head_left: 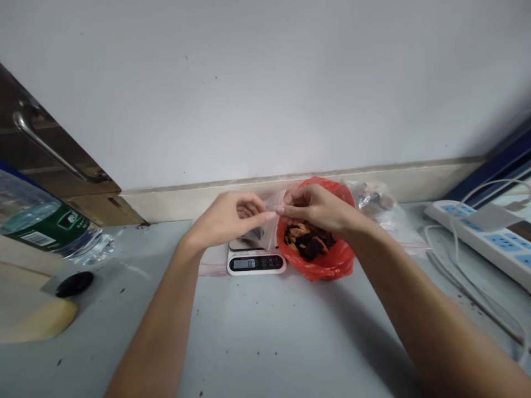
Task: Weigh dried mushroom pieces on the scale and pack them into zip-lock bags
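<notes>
Between my two hands is a small clear zip bag (pixel 271 232), held up over a white digital scale (pixel 257 264) whose display reads about 0.0. My left hand (pixel 230 218) pinches the bag's edge with thumb and finger. At the other side of that edge, my right hand (pixel 317 207) pinches it too, fingertips close to the left ones. Just under my right hand stands an open red plastic bag (pixel 332 268) with dried dark and orange-brown pieces (pixel 309 240) in it. Most of the scale's platform is hidden by the zip bag and my left hand.
Behind the red bag, a clear bag (pixel 375 202) of brownish pieces lies against the wall. A white power strip (pixel 485 235) with cables is at right. On the left are a large water bottle (pixel 53 221), a black cap (pixel 74 284) and a metal-handled door (pixel 53 152).
</notes>
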### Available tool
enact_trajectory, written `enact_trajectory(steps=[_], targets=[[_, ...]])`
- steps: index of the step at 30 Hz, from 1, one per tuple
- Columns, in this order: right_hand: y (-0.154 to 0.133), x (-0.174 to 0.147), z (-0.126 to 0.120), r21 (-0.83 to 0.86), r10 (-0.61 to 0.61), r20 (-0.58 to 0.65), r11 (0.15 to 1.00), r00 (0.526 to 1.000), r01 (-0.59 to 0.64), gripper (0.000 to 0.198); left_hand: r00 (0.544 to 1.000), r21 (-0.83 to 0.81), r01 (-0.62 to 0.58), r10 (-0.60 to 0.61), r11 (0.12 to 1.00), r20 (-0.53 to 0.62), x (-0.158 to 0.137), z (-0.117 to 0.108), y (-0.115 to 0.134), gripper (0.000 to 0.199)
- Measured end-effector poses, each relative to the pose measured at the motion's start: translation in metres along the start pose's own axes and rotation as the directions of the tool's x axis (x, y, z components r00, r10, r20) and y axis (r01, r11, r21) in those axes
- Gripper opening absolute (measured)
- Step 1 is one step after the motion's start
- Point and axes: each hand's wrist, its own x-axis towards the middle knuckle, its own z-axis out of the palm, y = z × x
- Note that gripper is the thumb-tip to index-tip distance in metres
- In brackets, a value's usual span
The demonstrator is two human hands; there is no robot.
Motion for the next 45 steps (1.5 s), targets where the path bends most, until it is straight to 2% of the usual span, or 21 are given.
enact_trajectory(steps=[2,4,12,16,23,27,33,36,39,41,43,45], targets=[[-0.001,0.0,0.004,0.012,-0.018,-0.022,1.0,1.0,0.019,0.054,0.994,-0.058,0.038,-0.032,0.998,0.104,-0.001,0.003,0.004,0.019],[-0.003,-0.001,0.006,0.008,-0.036,-0.037,0.999,0.999,0.037,0.05,0.99,-0.093,0.068,-0.055,0.993,0.13,-0.001,0.005,0.006,0.018],[-0.007,-0.006,0.004,0.06,0.03,0.009,0.998,0.999,-0.031,0.022,0.986,-0.157,0.159,-0.147,0.975,0.084,0.003,0.011,-0.002,0.013],[-0.009,-0.006,0.004,0.082,0.045,0.019,0.996,0.999,-0.047,0.018,0.989,-0.173,0.143,-0.132,0.975,0.072,0.005,0.011,-0.005,0.019],[-0.01,-0.006,0.011,0.107,0.092,-0.085,0.991,0.992,-0.082,0.038,0.982,-0.213,0.088,-0.049,0.973,0.182,0.004,0.009,-0.006,0.022],[-0.008,-0.006,0.013,0.053,0.049,-0.106,0.998,0.993,-0.044,0.03,0.982,-0.176,0.05,-0.016,0.983,0.188,0.004,0.012,-0.008,0.02],[-0.007,-0.005,0.015,0.016,-0.022,-0.105,1.0,0.994,0.023,0.018,0.992,-0.174,0.036,-0.014,0.984,0.129,0.003,0.015,-0.007,0.017],[-0.007,-0.006,0.01,-0.068,0.006,-0.133,0.998,0.991,-0.015,0.015,0.994,-0.192,0.053,-0.033,0.98,0.106,0.002,0.007,-0.007,0.017],[-0.008,-0.008,0.003,-0.287,0.064,-0.307,0.945,0.95,-0.157,0.019,0.999,-0.195,0.039,-0.041,0.98,-0.005,0.0,-0.004,-0.008,0.015],[-0.009,-0.01,0.001,-0.425,0.021,-0.419,0.879,0.908,-0.217,0.022,0.997,-0.183,0.009,-0.023,0.983,-0.074,-0.001,-0.007,-0.008,0.014],[-0.011,-0.011,0.003,-0.513,-0.108,-0.44,0.845,0.892,-0.151,0.013,0.995,-0.159,-0.011,-0.006,0.987,-0.102,-0.001,-0.003,-0.005,0.015],[-0.014,-0.012,0.01,-0.557,-0.219,-0.351,0.831,0.91,-0.015,0.009,0.993,-0.115,-0.039,0.025,0.993,-0.117,-0.001,0.005,0.001,0.015]])
